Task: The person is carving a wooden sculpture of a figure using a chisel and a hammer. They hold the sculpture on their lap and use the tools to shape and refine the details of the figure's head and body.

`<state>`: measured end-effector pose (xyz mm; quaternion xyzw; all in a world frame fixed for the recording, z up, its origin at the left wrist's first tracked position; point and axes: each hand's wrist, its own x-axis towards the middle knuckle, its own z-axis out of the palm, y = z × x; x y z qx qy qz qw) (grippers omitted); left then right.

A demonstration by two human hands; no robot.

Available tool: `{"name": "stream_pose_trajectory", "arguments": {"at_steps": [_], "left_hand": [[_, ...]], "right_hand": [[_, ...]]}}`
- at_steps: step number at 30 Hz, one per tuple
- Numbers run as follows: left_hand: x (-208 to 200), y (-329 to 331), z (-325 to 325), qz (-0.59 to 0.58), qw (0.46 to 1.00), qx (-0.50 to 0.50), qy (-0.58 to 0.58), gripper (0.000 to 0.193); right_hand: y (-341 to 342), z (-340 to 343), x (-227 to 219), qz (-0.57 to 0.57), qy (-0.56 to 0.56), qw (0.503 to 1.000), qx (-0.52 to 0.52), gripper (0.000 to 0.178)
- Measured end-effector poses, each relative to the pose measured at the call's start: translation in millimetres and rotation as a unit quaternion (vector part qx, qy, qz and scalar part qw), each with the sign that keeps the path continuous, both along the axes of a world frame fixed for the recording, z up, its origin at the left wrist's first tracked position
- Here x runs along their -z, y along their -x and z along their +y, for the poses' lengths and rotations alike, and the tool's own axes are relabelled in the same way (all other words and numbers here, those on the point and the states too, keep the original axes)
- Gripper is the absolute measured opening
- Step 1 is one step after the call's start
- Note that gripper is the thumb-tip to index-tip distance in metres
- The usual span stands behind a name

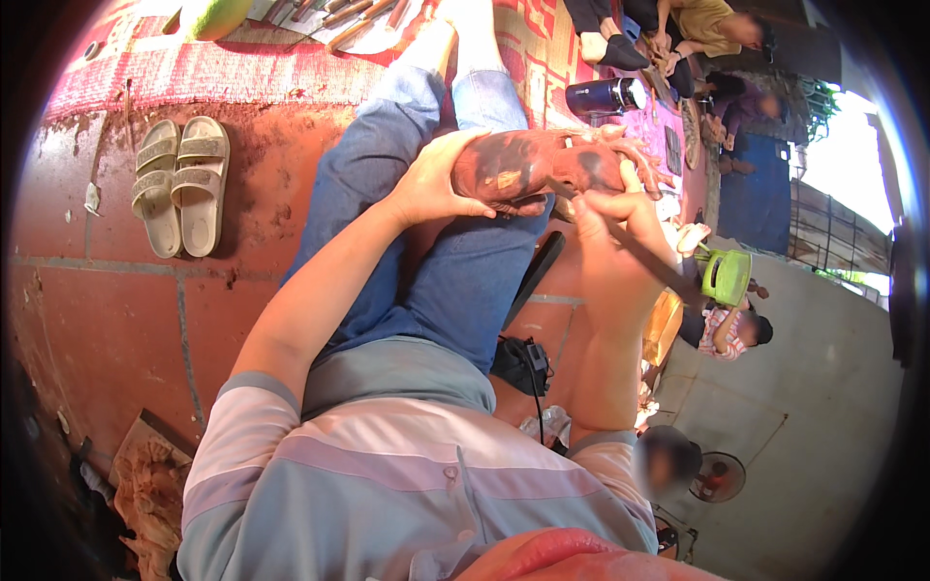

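Above my jeans-covered legs is a reddish-brown wood carving (504,160) with dark patches and a knobbly, many-fingered far end. My left hand (431,186) wraps round its left end, thumb underneath. At the carving's right side, my right hand (630,218) grips a long, dark carving tool (647,256), whose tip touches or nearly touches the wood. The tool's other end runs back past my right wrist. Some fingers of my right hand reach over the carving's right end. The exact shape of the tool's tip is too small to tell.
Beige sandals (201,184) rest on red tiles to the left. Several wooden-handled tools (354,21) and a green fruit (211,17) lie on the red mat (291,77). A dark blue flask (605,95) stands right. Several people sit farther right. Another carving (150,494) is at lower left.
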<state>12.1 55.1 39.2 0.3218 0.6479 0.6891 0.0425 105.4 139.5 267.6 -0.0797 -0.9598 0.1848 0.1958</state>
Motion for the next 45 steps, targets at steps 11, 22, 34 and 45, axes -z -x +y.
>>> {"name": "stream_pose_trajectory", "arguments": {"at_steps": [11, 22, 34, 45], "left_hand": [[0.3, 0.7, 0.2, -0.006, 1.000, 0.008, 0.014, 0.101], [-2.6, 0.7, 0.2, 0.005, 1.000, -0.002, -0.005, 0.098], [1.1, 1.1, 0.7, 0.001, 1.000, 0.002, -0.006, 0.098], [-0.4, 0.6, 0.2, 0.006, 1.000, 0.000, 0.002, 0.099]], "right_hand": [[4.4, -9.6, 5.6, -0.003, 0.038, 0.999, -0.013, 0.008], [14.5, -4.5, -2.8, 0.035, -0.014, 0.999, -0.008, 0.006], [9.8, -13.1, -4.4, -0.012, 0.034, 0.999, -0.014, 0.007], [12.9, -4.0, -3.5, 0.007, 0.004, 1.000, -0.017, 0.006]]}}
